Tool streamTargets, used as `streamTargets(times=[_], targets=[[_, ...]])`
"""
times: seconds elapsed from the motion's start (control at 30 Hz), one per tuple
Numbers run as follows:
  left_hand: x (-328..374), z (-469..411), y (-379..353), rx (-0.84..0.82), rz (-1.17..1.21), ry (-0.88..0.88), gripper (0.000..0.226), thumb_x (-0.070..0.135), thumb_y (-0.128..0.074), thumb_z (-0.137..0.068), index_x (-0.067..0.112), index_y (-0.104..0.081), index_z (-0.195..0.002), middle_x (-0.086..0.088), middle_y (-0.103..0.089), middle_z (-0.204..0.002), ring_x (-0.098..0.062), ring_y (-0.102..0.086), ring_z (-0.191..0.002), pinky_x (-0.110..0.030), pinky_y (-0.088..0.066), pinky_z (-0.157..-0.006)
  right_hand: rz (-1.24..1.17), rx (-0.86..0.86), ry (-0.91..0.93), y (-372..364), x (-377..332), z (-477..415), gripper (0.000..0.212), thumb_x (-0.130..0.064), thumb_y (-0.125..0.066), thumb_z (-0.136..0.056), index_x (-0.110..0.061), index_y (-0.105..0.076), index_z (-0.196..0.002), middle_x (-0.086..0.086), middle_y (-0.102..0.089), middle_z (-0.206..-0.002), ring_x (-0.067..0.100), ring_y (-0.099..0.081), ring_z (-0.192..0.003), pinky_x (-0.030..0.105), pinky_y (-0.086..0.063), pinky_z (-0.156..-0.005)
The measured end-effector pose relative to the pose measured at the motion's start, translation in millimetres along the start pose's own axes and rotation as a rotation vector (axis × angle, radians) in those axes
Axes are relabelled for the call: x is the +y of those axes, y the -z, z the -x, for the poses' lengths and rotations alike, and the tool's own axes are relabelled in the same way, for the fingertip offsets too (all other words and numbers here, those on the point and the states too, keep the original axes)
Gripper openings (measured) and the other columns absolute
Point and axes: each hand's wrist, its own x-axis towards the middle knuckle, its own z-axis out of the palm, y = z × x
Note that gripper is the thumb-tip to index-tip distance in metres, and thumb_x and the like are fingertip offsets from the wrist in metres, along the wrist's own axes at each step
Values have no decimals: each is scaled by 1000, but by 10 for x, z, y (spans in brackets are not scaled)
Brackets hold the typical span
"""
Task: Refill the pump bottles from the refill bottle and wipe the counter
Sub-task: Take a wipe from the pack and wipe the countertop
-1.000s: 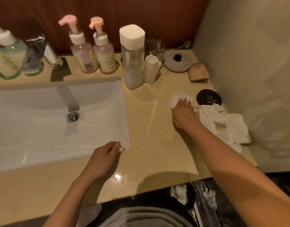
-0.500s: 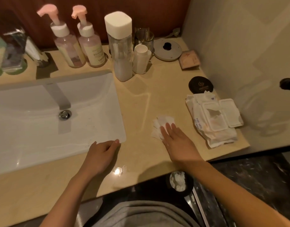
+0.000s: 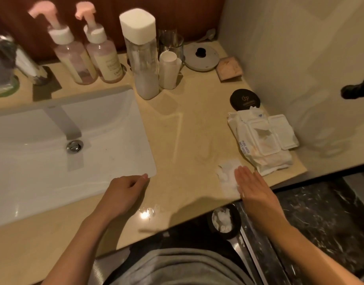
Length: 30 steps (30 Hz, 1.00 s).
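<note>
My right hand (image 3: 254, 189) lies flat with straight fingers, pressing a white wet wipe (image 3: 227, 174) onto the beige counter (image 3: 187, 136) near its front edge. My left hand (image 3: 123, 192) rests on the counter at the sink's front right corner, fingers loosely curled, holding nothing. Two pump bottles with pink heads (image 3: 73, 52) (image 3: 103, 52) stand at the back. The tall clear refill bottle (image 3: 143, 56) with a white cap stands to their right.
A white sink (image 3: 53, 161) fills the left. An open wet-wipe pack (image 3: 263, 140) lies at the right edge, a black compact (image 3: 244, 99) behind it. A small white cup (image 3: 168, 69), a glass, a round lid (image 3: 200, 58) and a wet spot (image 3: 147, 212) are present. A bin (image 3: 224, 221) stands below.
My right hand has dragged the wipe from beside the compact toward me, then rightward to the front edge by the wipe pack. My left hand has stayed at the sink corner.
</note>
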Motion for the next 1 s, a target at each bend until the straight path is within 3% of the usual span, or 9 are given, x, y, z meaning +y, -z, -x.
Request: streamTargets(times=[0.13,0.23,0.37,0.57,0.67,0.73,0.87,0.93,1.0], targets=[[-39,-20,-12,-12,-1,3,48,44,-36,-98,8,-50,-68,-5,-50,-67,-8,-41,-53,-11,-30,-49,-36,90,31,-52,-383,-98,46,3,-40,-80,7,-52,-124,23,-53,-129,33,-52,-120,39,-23,-115],[-23,-2,23,-32,57,40,48,46,-29,-98,21,-66,-83,2,-59,-81,-10,-51,-72,-12,-35,-65,-106,71,131,-56,-792,-192,46,-2,-38,-81,3,-55,-124,18,-55,-129,28,-53,-120,49,-31,-104],[-49,81,102,86,364,75,48,44,-26,-99,25,-70,-104,15,-67,-102,1,-58,-97,-11,-36,-82,-130,-6,315,-9,-1240,-314,43,-19,-38,-89,-6,-58,-124,11,-59,-127,22,-55,-119,40,-29,-104],[-125,349,114,351,682,127,47,38,-29,-100,14,-69,-106,3,-72,-98,-4,-66,-95,-3,-43,-75,-163,-106,686,24,-1572,-405,42,-24,-38,-92,-10,-59,-125,8,-59,-128,19,-56,-118,32,-28,-105],[-137,482,98,434,774,153,46,34,-30,-101,9,-68,-106,-1,-72,-97,-7,-67,-93,-9,-47,-79,-184,-159,850,82,-1628,-419,40,-22,-41,-91,-11,-59,-125,7,-60,-128,18,-56,-119,30,-28,-106],[-141,572,95,464,795,161,46,34,-29,-101,9,-67,-106,-1,-73,-95,-7,-68,-92,-9,-47,-79,-176,-262,969,185,-1615,-437,42,-17,-36,-92,-11,-56,-128,8,-57,-131,19,-52,-122,28,-25,-109],[-140,709,62,521,804,184,44,32,-30,-102,11,-68,-104,-1,-73,-94,-7,-68,-91,-13,-46,-81,-278,-561,1069,483,-1461,-558,41,-21,-31,-102,-12,-38,-141,6,-33,-150,17,-27,-138,16,3,-108],[-132,774,30,553,809,197,38,27,-34,-101,10,-68,-105,-1,-73,-94,-9,-68,-91,-18,-47,-85,-335,-812,963,605,-1379,-672,43,-31,-24,-103,-19,-37,-142,0,-29,-152,12,-19,-140,13,-3,-106],[-98,839,-2,578,787,194,30,22,-42,-99,11,-68,-107,2,-73,-93,-6,-68,-92,-15,-48,-86,-535,-987,773,679,-1348,-782,43,-34,-25,-103,-15,-53,-128,4,-51,-135,11,-40,-125,23,-25,-101]])
